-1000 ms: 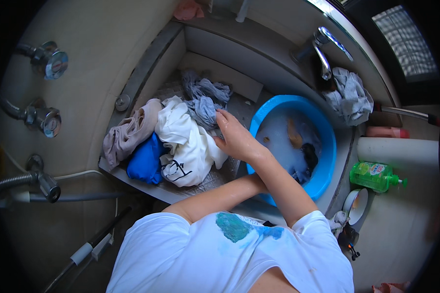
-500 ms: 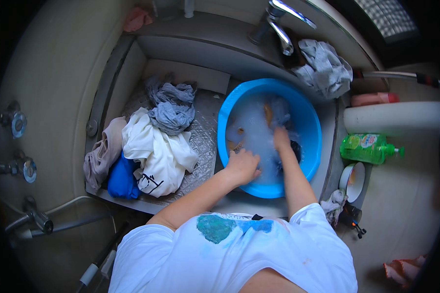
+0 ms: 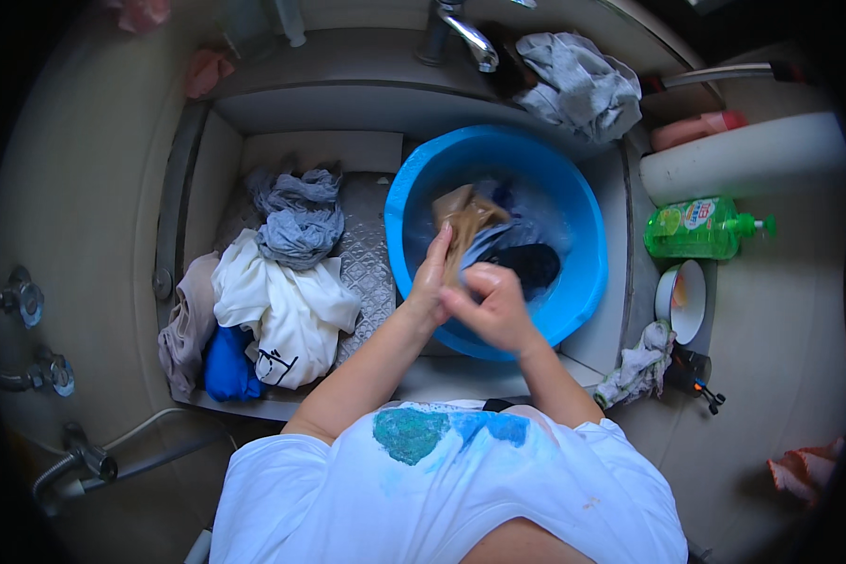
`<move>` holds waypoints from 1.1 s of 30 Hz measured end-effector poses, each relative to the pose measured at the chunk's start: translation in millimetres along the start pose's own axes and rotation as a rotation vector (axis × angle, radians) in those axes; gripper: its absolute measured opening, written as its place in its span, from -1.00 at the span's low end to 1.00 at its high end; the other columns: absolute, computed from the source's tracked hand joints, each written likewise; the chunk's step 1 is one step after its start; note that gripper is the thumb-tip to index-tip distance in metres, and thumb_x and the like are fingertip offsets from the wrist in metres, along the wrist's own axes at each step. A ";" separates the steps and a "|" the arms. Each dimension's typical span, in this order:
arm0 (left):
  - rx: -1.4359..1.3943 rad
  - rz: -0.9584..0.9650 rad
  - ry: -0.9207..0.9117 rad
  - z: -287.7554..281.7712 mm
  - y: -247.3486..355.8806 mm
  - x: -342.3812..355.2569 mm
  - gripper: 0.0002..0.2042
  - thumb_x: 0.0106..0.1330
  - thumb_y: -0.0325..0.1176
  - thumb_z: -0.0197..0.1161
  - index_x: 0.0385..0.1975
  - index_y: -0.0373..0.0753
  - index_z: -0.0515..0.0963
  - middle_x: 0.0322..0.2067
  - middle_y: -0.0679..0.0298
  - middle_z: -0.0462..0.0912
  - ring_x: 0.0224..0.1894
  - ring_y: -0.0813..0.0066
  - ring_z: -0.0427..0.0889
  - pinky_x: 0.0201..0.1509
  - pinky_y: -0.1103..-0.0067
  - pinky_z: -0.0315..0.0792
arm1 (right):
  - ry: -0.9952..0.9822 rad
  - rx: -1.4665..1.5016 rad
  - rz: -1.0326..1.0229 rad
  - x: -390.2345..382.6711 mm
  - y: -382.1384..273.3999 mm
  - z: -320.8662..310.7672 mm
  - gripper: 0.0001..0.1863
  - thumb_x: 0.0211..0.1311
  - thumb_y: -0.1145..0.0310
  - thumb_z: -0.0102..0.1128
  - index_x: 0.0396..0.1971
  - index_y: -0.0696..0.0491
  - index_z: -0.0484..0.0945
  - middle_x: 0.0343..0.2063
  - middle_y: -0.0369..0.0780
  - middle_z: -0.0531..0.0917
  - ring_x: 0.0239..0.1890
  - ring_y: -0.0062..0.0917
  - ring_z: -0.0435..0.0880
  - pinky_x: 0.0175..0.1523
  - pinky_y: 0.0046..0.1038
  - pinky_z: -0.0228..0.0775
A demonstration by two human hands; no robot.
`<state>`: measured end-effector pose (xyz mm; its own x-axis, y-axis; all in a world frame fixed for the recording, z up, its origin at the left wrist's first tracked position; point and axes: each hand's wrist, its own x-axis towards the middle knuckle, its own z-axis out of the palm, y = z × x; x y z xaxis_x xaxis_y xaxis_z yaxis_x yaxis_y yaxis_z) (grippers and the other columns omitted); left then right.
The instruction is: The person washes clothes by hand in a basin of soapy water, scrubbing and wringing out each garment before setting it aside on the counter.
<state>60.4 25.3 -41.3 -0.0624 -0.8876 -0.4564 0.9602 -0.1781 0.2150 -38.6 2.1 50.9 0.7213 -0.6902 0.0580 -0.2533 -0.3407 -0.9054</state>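
Over the near side of a blue basin, a wet tan cloth garment is bunched up out of cloudy water. My left hand grips its left edge, thumb pointing up along the fabric. Close beside it my right hand is curled into a fist at the cloth's lower end; whatever its fingers pinch is mostly hidden. A black wet item and grey-blue cloth lie in the water just beyond my right hand.
Left in the sink lie grey cloths, a white garment, a blue cloth and a beige one. A faucet and grey cloth are behind. Rightward are a green pump bottle and white bowl.
My hands have come together at the basin's near-left side. The tan cloth has been lifted from the water between them. The whole view has shifted slightly.
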 end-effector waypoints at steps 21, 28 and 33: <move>0.811 0.331 0.149 8.8 21.6 -16.4 -0.76 0.12 -0.51 -0.04 -0.20 -0.34 0.41 -0.34 0.25 0.47 -0.37 0.54 0.42 -0.29 0.62 0.31 | 0.443 -0.766 0.498 -36.6 172.9 -102.5 -0.71 -0.04 0.30 0.25 -0.34 0.18 0.54 -0.42 0.00 0.60 -0.35 -0.09 0.56 -0.20 -0.27 0.41; 1.257 0.842 -0.081 24.0 14.9 -33.8 -0.77 -0.12 -0.52 0.04 -0.38 -0.29 0.44 -0.40 0.03 0.35 -0.26 0.08 0.32 -0.14 0.37 0.24 | 0.392 -0.385 0.056 15.7 91.2 -47.1 -0.57 0.04 0.43 0.13 -0.02 0.13 0.41 -0.07 -0.10 0.49 -0.04 -0.34 0.47 0.08 -0.43 0.29; 1.514 0.855 -0.382 43.2 5.5 -43.4 -0.72 -0.20 -0.48 0.14 -0.38 -0.26 0.44 -0.33 0.02 0.36 -0.16 0.01 0.29 -0.07 0.33 0.23 | 0.161 1.111 0.698 16.1 147.3 -19.3 -0.31 0.31 -0.12 -0.36 0.12 0.22 0.23 0.04 -0.06 0.42 0.04 -0.38 0.44 0.18 -0.40 0.22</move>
<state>56.7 44.6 17.1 0.0062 -0.9341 0.3571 -0.2956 0.3394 0.8930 -76.7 -71.6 -73.4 0.5519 -0.6000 -0.5791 0.1779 0.7632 -0.6212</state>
